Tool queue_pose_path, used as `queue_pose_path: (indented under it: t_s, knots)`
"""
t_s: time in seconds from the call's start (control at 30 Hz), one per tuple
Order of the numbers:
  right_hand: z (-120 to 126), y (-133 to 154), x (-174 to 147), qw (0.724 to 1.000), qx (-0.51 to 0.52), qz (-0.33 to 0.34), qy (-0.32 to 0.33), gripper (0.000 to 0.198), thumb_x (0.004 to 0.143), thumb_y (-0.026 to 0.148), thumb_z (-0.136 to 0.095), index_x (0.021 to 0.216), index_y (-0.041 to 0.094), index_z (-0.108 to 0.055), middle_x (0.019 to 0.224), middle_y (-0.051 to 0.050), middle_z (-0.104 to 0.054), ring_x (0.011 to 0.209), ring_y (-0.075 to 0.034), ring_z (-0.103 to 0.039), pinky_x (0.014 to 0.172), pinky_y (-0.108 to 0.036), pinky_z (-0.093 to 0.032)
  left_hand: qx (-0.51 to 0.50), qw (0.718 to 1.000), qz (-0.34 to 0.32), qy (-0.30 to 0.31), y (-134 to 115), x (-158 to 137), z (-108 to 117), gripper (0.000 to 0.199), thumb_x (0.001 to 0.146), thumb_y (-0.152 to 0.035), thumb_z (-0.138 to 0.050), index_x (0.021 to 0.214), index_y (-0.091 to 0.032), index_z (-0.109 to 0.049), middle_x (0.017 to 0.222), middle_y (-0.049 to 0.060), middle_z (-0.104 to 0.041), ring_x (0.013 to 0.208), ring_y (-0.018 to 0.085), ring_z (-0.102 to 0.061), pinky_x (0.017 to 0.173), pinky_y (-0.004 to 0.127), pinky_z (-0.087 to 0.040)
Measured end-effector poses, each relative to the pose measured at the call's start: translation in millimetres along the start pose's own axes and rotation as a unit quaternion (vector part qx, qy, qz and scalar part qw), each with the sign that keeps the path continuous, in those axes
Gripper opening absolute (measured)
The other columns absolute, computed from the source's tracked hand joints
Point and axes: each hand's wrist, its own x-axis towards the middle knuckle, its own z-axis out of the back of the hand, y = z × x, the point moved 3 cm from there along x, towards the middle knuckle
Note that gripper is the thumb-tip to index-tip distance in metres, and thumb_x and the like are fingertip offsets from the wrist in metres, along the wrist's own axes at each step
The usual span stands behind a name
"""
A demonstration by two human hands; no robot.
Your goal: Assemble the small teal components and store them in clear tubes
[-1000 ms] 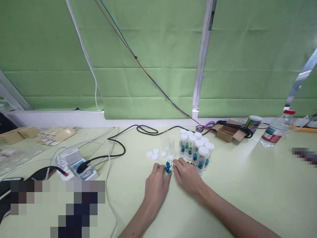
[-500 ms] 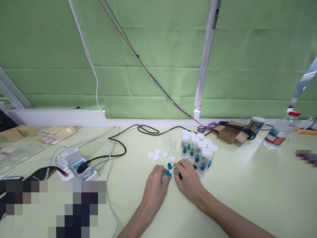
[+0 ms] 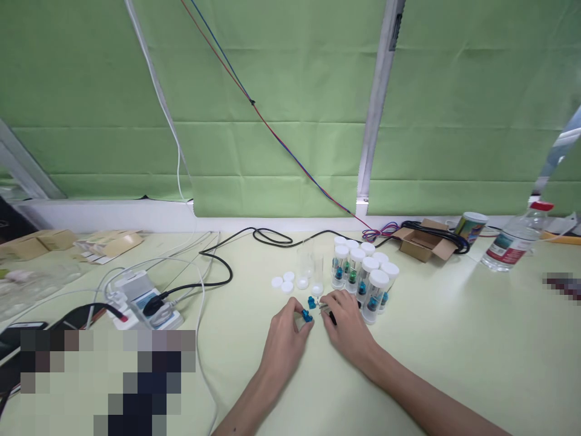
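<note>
My left hand [image 3: 285, 339] is closed, with a small blue plastic piece [image 3: 307, 315] pinched between thumb and fingertips. A second small blue piece [image 3: 311, 302] lies on the table just beyond it. To the right, my right hand [image 3: 347, 327] has its fingers curled together; thin silvery ends [image 3: 323, 306] stick out at the fingertips. A black part [image 3: 333, 318] shows under that hand, and what it belongs to is hidden. Uncapped clear tubes [image 3: 318, 272] stand just past the hands, beside several loose white caps [image 3: 287, 287].
Several white-capped clear tubes [image 3: 373, 303] with blue or green pieces inside stand close by my right hand. Behind are an open cardboard box [image 3: 415, 245], a can [image 3: 472, 227] and a water bottle [image 3: 511, 245]. Cables and a power strip [image 3: 149, 306] lie at left.
The blue piece in my left hand has shifted slightly and sits a little farther from the right fingertips. My right hand has moved slightly right. Otherwise the scene looks the same.
</note>
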Motion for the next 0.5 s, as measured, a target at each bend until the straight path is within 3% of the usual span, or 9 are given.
queue_pose_path:
  t_s: [0.13,0.3,0.5]
  knots:
    - [-0.1,0.2,0.3,1.0,0.001,0.001,0.001,0.022,0.084,0.007,-0.051,0.101,0.02,-0.059,0.097,-0.008,-0.06,0.094,-0.025,-0.054,0.084,-0.04,-0.045,0.003,1.0,-0.016,0.001,-1.2,0.1,0.7,0.016,0.076,-0.026,-0.057,0.092,-0.022,-0.055,0.086,0.001,-0.064,0.053,0.012,-0.047,0.054,0.026,-0.038]
    - [-2.0,-1.5,0.7,1.0,0.013,0.001,0.006,0.021,0.084,0.006,-0.05,0.097,0.02,-0.058,0.095,-0.007,-0.059,0.092,-0.024,-0.053,0.083,-0.039,-0.044,0.017,0.999,-0.045,-0.006,-1.4,0.7,1.4,0.007,0.078,-0.027,-0.058,0.082,-0.022,-0.058,0.079,0.0,-0.06,0.057,0.014,-0.049,0.056,0.027,-0.04]
    - [-1.7,-1.5,0.7,1.0,0.017,-0.003,0.011,0.017,0.085,0.006,-0.05,0.094,0.019,-0.058,0.093,-0.006,-0.059,0.091,-0.024,-0.053,0.082,-0.038,-0.043,0.001,0.998,-0.056,0.009,-1.9,0.4,1.0,0.011,0.082,-0.027,-0.055,0.089,-0.021,-0.062,0.087,0.003,-0.059,0.059,0.014,-0.05,0.06,0.029,-0.043]
